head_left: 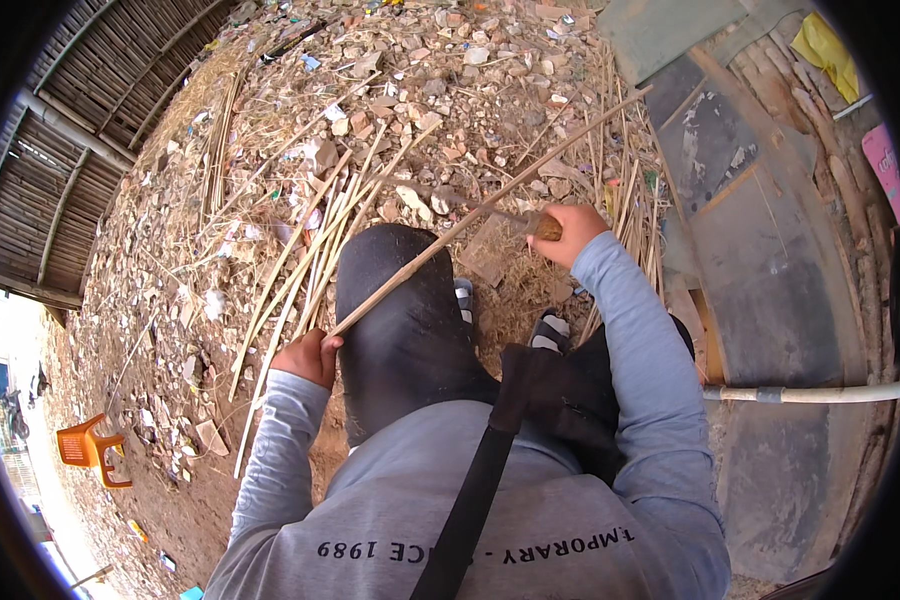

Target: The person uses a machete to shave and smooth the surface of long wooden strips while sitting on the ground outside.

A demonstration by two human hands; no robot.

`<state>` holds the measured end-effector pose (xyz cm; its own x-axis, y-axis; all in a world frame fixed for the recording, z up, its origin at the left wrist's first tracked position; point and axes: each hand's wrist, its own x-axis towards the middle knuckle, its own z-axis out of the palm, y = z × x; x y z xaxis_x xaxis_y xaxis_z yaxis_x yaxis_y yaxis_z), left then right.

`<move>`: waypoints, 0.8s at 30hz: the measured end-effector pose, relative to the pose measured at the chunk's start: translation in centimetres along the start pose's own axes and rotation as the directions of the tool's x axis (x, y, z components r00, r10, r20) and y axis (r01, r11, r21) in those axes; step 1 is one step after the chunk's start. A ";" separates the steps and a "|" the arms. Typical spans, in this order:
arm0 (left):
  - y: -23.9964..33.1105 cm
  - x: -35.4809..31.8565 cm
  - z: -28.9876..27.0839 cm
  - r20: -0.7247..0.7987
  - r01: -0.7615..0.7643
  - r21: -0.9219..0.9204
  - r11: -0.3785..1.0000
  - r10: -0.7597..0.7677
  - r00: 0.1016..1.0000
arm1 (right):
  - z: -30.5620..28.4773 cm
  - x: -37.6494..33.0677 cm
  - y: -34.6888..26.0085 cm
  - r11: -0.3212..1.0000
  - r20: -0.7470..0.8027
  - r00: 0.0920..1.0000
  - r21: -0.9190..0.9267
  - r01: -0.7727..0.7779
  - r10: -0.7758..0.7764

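Note:
A long bamboo strip (400, 278) slants up from the lower left to the upper right, crossing over my dark-trousered knee. My left hand (310, 358) is closed around its lower end. In my right hand (574, 232) is the wooden handle (547, 227) of a knife, gripped in a closed fist. The thin knife blade (505, 212) points left and meets the strip near its middle; its far part is blurred against the rubble. Whether the blade cuts into the strip or only rests on it, I cannot tell. Several pale bamboo strips (315, 250) lie on the ground beyond my left hand.
More strips (625, 225) lie right of my right hand, and another bundle (217, 150) lies far left. Broken brick and stone rubble (450, 60) covers the ground. Dark boards (770, 270) and a white pipe (820, 394) are at right. An orange chair (90, 450) stands left.

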<state>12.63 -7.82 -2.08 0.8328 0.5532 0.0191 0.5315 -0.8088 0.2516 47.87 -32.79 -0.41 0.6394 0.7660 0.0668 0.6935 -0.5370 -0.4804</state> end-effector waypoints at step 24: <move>2.3 -0.4 -1.9 0.013 0.046 0.124 0.991 -0.048 0.999 | 1.1 -0.5 -1.0 0.996 0.126 0.988 0.007 0.088 -0.088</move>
<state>13.25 -9.50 0.34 0.8084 0.5887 -0.0053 0.5842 -0.8011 0.1300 46.56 -32.24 -0.91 0.5290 0.8486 -0.0025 0.7445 -0.4654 -0.4787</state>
